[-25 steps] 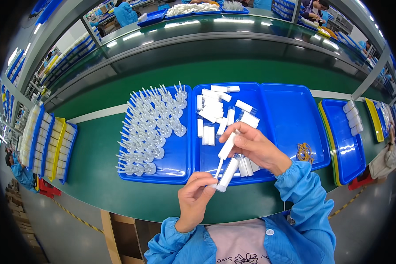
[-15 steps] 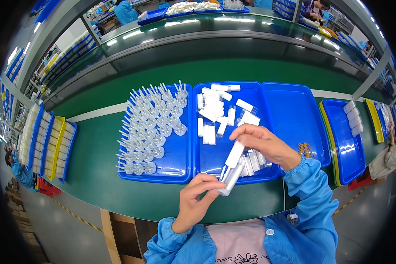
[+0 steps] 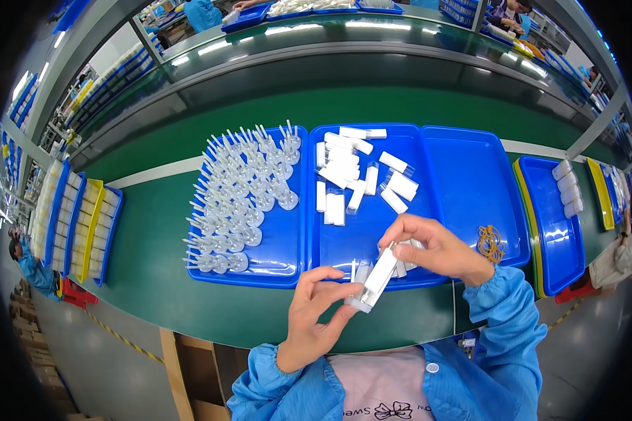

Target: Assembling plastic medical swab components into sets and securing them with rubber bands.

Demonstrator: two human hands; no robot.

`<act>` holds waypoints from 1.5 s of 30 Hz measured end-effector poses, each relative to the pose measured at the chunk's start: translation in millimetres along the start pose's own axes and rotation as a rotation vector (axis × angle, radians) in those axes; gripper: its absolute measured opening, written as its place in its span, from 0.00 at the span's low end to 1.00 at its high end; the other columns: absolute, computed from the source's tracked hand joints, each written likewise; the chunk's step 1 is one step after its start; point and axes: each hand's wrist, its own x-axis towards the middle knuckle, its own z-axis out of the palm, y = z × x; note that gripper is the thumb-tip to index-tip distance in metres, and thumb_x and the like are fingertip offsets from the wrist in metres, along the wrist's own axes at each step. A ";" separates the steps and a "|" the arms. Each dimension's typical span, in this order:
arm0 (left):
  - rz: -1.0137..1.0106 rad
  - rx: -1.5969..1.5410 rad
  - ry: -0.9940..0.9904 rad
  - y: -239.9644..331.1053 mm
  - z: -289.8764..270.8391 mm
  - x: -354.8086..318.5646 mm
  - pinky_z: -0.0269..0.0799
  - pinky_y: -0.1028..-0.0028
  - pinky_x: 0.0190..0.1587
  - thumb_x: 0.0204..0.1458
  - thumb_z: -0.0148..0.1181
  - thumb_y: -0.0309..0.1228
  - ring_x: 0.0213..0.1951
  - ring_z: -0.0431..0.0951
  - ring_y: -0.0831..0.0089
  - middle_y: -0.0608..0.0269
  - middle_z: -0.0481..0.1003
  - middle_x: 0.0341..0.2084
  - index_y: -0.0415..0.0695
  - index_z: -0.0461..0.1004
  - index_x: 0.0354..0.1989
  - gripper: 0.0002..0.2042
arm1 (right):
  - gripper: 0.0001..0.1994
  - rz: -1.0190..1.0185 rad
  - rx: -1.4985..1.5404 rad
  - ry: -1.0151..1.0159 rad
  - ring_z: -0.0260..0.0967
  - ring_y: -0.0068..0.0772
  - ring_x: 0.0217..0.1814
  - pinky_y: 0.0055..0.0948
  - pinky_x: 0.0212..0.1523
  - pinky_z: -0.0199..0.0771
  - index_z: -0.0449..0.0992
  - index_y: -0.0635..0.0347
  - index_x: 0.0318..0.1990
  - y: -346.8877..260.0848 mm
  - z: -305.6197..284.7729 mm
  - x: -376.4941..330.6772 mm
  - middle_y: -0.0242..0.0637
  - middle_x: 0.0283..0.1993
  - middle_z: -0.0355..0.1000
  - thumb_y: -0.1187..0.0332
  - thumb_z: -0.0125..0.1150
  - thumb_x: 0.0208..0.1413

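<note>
Both hands meet over the near edge of the middle blue tray [image 3: 372, 231]. My right hand [image 3: 439, 247] grips the upper end of a long white and clear tube-shaped casing [image 3: 378, 277], tilted down to the left. My left hand [image 3: 317, 309] pinches its lower end, where a thin clear applicator stick [image 3: 353, 269] stands up by the fingers. Loose white casings [image 3: 344, 172] lie scattered in the middle tray. The left blue tray [image 3: 288, 238] holds several rows of clear round-based applicators [image 3: 239, 193].
A bare blue tray [image 3: 474, 189] sits right of the middle one, with a bundle of rubber bands [image 3: 490, 242] at its near corner. Further right another blue tray [image 3: 562, 231] holds a few white pieces. Stacked blue and yellow trays [image 3: 77, 217] stand far left. A conveyor runs behind.
The casing has come down from over the middle tray to the table's near edge, and my left hand has closed in on its lower end.
</note>
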 end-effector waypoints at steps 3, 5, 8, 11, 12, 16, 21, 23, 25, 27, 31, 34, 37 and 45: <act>-0.054 -0.066 0.072 -1.1 6.3 -3.1 0.71 0.74 0.41 0.42 0.67 0.19 0.38 0.75 0.70 0.52 0.68 0.45 0.38 0.76 0.38 0.13 | 0.09 -0.023 0.011 -0.008 0.66 0.19 0.48 0.25 0.51 0.65 0.71 0.62 0.47 0.4 13.9 -5.2 0.32 0.42 0.72 0.68 0.53 0.62; -0.111 -0.145 0.153 2.8 10.4 -5.1 0.71 0.73 0.42 0.42 0.66 0.20 0.38 0.76 0.70 0.53 0.71 0.42 0.38 0.76 0.38 0.12 | 0.09 -0.093 -0.040 -0.024 0.66 0.20 0.49 0.25 0.52 0.65 0.71 0.63 0.47 0.4 19.5 -6.2 0.33 0.44 0.71 0.69 0.52 0.63; -0.122 -0.100 0.107 -1.9 5.3 -7.2 0.71 0.72 0.42 0.42 0.67 0.20 0.35 0.77 0.68 0.56 0.75 0.38 0.39 0.78 0.37 0.12 | 0.10 -0.054 -0.038 -0.038 0.66 0.22 0.51 0.26 0.52 0.65 0.71 0.63 0.47 -3.3 21.6 -6.9 0.34 0.45 0.71 0.69 0.52 0.63; -0.081 -0.017 0.095 -13.4 2.7 -8.5 0.71 0.70 0.42 0.41 0.68 0.21 0.35 0.77 0.66 0.60 0.77 0.32 0.40 0.79 0.36 0.11 | 0.10 -0.077 -0.144 -0.027 0.67 0.28 0.52 0.30 0.53 0.65 0.74 0.62 0.46 -11.4 19.3 3.5 0.37 0.46 0.72 0.68 0.53 0.62; -0.063 0.000 0.107 -16.4 3.1 -8.3 0.70 0.70 0.42 0.41 0.68 0.22 0.35 0.76 0.65 0.61 0.78 0.30 0.41 0.79 0.35 0.10 | 0.10 -0.154 -0.256 0.001 0.67 0.30 0.53 0.31 0.54 0.65 0.75 0.62 0.46 -8.8 14.6 13.8 0.38 0.46 0.72 0.68 0.53 0.61; -0.123 0.043 0.145 -17.4 1.9 -7.0 0.69 0.71 0.44 0.44 0.67 0.23 0.39 0.75 0.67 0.60 0.77 0.34 0.40 0.80 0.35 0.08 | 0.10 -0.476 -1.171 0.260 0.68 0.39 0.48 0.36 0.49 0.66 0.77 0.59 0.44 13.4 -0.5 63.0 0.39 0.46 0.71 0.72 0.55 0.54; -0.101 0.092 0.172 -13.3 0.5 -10.3 0.68 0.72 0.42 0.46 0.66 0.23 0.38 0.74 0.68 0.61 0.75 0.33 0.42 0.80 0.35 0.07 | 0.10 -0.527 -1.594 0.228 0.68 0.40 0.43 0.34 0.44 0.66 0.74 0.58 0.40 39.0 -3.5 94.7 0.39 0.43 0.70 0.75 0.57 0.48; -0.079 0.128 0.175 -12.6 -1.6 -12.4 0.68 0.72 0.40 0.45 0.65 0.23 0.36 0.73 0.68 0.62 0.75 0.32 0.43 0.81 0.35 0.08 | 0.09 -0.533 -1.523 0.266 0.69 0.41 0.43 0.32 0.43 0.66 0.73 0.58 0.37 36.6 -7.0 94.8 0.39 0.40 0.70 0.76 0.57 0.46; -0.044 0.182 0.157 -11.1 -2.6 -14.3 0.67 0.72 0.38 0.44 0.65 0.21 0.35 0.72 0.68 0.63 0.75 0.31 0.44 0.81 0.35 0.09 | 0.09 -0.471 -1.032 0.385 0.70 0.34 0.39 0.29 0.41 0.66 0.72 0.59 0.39 35.2 -6.1 86.4 0.36 0.37 0.70 0.76 0.59 0.48; 0.030 0.225 0.162 -8.9 -2.1 -13.5 0.66 0.73 0.36 0.42 0.66 0.20 0.33 0.71 0.69 0.65 0.74 0.30 0.45 0.81 0.35 0.10 | 0.10 -0.313 -0.541 0.393 0.69 0.27 0.37 0.26 0.39 0.66 0.71 0.59 0.41 27.7 -3.2 76.9 0.33 0.34 0.70 0.74 0.60 0.51; 0.134 0.226 0.155 -5.6 1.1 -10.4 0.65 0.73 0.33 0.39 0.66 0.19 0.31 0.70 0.70 0.68 0.74 0.29 0.47 0.82 0.36 0.13 | 0.16 -0.008 0.015 0.170 0.64 0.14 0.37 0.19 0.40 0.63 0.67 0.59 0.49 11.9 -2.8 58.8 0.27 0.33 0.70 0.63 0.61 0.58; 0.186 0.222 0.125 -2.8 1.7 -8.1 0.65 0.73 0.33 0.38 0.67 0.19 0.30 0.70 0.70 0.69 0.74 0.29 0.47 0.82 0.36 0.14 | 0.20 0.038 0.111 0.105 0.65 0.15 0.38 0.19 0.43 0.62 0.66 0.59 0.52 9.0 0.2 50.8 0.28 0.33 0.71 0.60 0.63 0.57; 0.197 0.222 0.109 1.1 1.8 -7.9 0.65 0.73 0.33 0.38 0.67 0.20 0.30 0.70 0.71 0.69 0.74 0.29 0.47 0.82 0.36 0.15 | 0.21 0.041 0.149 0.075 0.66 0.15 0.39 0.20 0.44 0.63 0.66 0.59 0.53 3.6 1.5 47.9 0.28 0.34 0.71 0.60 0.63 0.57; 0.218 0.264 0.017 1.9 -0.7 -8.6 0.65 0.73 0.32 0.34 0.66 0.17 0.30 0.69 0.71 0.68 0.74 0.28 0.48 0.82 0.35 0.16 | 0.16 0.037 0.084 -0.018 0.67 0.16 0.42 0.21 0.46 0.65 0.70 0.60 0.46 4.4 2.9 45.0 0.30 0.37 0.72 0.62 0.65 0.55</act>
